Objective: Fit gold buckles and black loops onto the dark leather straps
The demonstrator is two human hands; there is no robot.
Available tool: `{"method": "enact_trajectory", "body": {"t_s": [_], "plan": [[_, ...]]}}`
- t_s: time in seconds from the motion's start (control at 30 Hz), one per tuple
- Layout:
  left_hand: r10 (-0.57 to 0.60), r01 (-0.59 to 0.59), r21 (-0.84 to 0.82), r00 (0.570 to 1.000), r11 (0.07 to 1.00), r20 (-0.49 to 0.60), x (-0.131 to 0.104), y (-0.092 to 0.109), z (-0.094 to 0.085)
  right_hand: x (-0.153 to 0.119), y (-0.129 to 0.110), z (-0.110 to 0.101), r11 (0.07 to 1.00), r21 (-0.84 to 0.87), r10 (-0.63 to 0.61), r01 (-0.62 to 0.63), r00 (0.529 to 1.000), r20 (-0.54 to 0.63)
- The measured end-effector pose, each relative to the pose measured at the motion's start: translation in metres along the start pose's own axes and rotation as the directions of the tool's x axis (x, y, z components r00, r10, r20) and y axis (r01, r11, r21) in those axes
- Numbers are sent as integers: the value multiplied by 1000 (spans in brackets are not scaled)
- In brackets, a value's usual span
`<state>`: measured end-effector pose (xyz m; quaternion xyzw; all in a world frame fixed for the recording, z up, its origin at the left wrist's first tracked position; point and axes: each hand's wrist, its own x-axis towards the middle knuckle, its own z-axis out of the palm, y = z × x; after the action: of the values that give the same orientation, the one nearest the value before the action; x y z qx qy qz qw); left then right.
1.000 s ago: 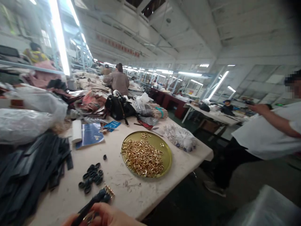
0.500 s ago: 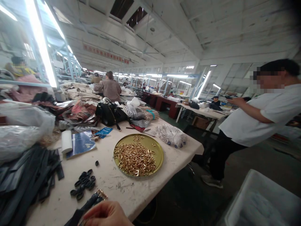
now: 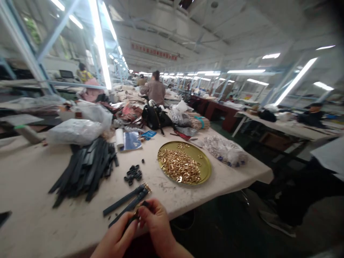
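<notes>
At the table's near edge, my left hand (image 3: 120, 231) is closed around a dark strap (image 3: 131, 221). My right hand (image 3: 158, 222) pinches the strap's far end, where a bit of gold metal shows between the fingers. Just beyond my hands lie black straps (image 3: 124, 200) with gold buckles (image 3: 147, 187) at their far ends. A small heap of black loops (image 3: 133, 173) sits behind these. To the right, a round gold tray (image 3: 205, 163) carries a pile of small gold buckles (image 3: 180, 166).
A stack of black strips (image 3: 86, 168) covers part of the table at left, beside stuffed plastic bags (image 3: 76, 130). A white roll (image 3: 119, 138), a blue booklet (image 3: 131, 141), a black bag (image 3: 154, 116) and a clear bag (image 3: 224, 148) stand farther back. Someone in white clothing (image 3: 329, 154) is at right.
The view has turned left and down, so the table contents appear farther right and higher. Both my hands now show together on the strap; before, only one was visible at the bottom edge.
</notes>
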<state>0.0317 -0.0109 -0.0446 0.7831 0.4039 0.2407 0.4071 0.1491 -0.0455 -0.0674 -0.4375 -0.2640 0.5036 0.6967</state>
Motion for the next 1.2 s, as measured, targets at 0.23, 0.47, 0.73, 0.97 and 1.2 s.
{"method": "enact_trajectory", "body": {"t_s": [0.23, 0.47, 0.73, 0.97, 1.2], "plan": [[-174, 203, -246, 976, 948, 134, -10, -1, 3, -12, 6, -9, 979, -159, 139, -125, 987, 80], [-281, 356, -415, 931, 837, 232, -4, -13, 7, -3, 13, -10, 960, -110, 265, -256, 961, 73], [-288, 336, -409, 942, 849, 174, 4, -18, 8, 6, 13, -8, 907, -421, 21, -22, 1000, -6], [-299, 338, -398, 941, 853, 159, 5, -14, 8, 9, 13, -13, 824, -561, -65, 77, 997, 41], [-229, 255, -281, 966, 925, 121, -3, -1, 7, -4, 6, -25, 637, -679, -350, 366, 921, 169]]}}
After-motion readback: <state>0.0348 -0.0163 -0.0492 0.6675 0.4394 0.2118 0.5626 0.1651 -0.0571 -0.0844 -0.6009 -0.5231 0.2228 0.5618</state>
